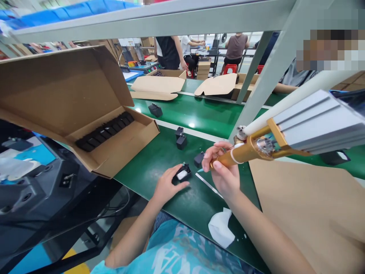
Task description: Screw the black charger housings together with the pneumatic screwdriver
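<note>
My left hand (167, 185) rests on the green table (159, 160) with its fingers curled round a small black part (183, 174) that has a white patch on top. My right hand (224, 167) is closed on a gold dispensing gun (247, 151), held like a pen. The gun's thin tip (200, 170) points left and sits just right of the black part. A white tube (288, 104) runs up and right from the gun's rear. Another black part (199, 159) lies just behind the tip.
An open cardboard box (111, 140) with a row of black parts stands at left. Loose black parts (180, 139) lie farther back, a crumpled white wipe (221, 227) near me, a cardboard sheet (308, 213) at right. A grey frame post (265, 80) rises behind. Other people work beyond.
</note>
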Demonstrator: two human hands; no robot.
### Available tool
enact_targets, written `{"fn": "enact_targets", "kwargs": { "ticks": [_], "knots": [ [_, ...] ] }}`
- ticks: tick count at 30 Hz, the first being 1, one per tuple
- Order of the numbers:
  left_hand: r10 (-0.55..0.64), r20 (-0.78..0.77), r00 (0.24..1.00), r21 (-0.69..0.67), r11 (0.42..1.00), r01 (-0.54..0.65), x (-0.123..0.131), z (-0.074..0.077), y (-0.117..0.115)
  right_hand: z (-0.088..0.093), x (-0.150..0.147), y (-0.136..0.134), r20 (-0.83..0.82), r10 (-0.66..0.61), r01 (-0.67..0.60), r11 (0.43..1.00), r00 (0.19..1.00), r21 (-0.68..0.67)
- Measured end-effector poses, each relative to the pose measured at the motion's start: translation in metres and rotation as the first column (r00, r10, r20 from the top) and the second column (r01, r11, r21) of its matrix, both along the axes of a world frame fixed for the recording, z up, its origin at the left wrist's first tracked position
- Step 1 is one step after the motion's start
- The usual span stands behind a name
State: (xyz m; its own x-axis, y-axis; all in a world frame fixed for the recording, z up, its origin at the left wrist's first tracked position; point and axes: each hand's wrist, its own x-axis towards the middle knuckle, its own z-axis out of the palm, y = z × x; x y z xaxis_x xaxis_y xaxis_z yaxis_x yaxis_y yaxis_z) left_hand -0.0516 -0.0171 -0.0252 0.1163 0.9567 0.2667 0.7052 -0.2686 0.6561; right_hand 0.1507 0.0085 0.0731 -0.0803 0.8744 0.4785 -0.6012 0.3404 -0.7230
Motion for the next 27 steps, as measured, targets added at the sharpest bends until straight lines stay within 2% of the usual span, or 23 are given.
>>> {"fn": "enact_targets", "kwargs": {
  "ticks": [2,5,8,14,22,27],
  "knots": [
    [0.040,-0.086,0.995,0.011,0.999,-0.039,0.008,-0.001,-0.004,0.001,-0.005,0.000,0.001,0.001,-0.001,1.000,1.000,0.006],
    [0.097,-0.123,0.988,-0.022,0.995,-0.101,0.017,0.005,-0.008,0.001,-0.010,0.000,-0.016,-0.001,0.001,1.000,1.000,0.007],
    [0.085,-0.090,0.992,-0.022,0.996,-0.087,0.024,0.017,-0.011,0.002,-0.012,-0.001,-0.024,-0.002,0.002,1.000,1.000,0.009],
    [0.060,0.001,0.998,0.101,0.993,-0.060,0.032,0.035,-0.013,0.004,-0.010,-0.001,-0.028,-0.012,0.012,1.000,1.000,0.017],
    [0.051,0.030,0.998,0.131,0.990,-0.055,0.034,0.041,-0.012,0.004,-0.008,-0.002,-0.014,-0.055,0.056,0.998,0.998,0.036],
    [0.064,0.061,0.996,0.057,0.996,-0.067,0.035,0.038,-0.012,0.006,-0.010,-0.002,0.002,-0.046,0.045,0.999,0.999,0.019]
  ]
}}
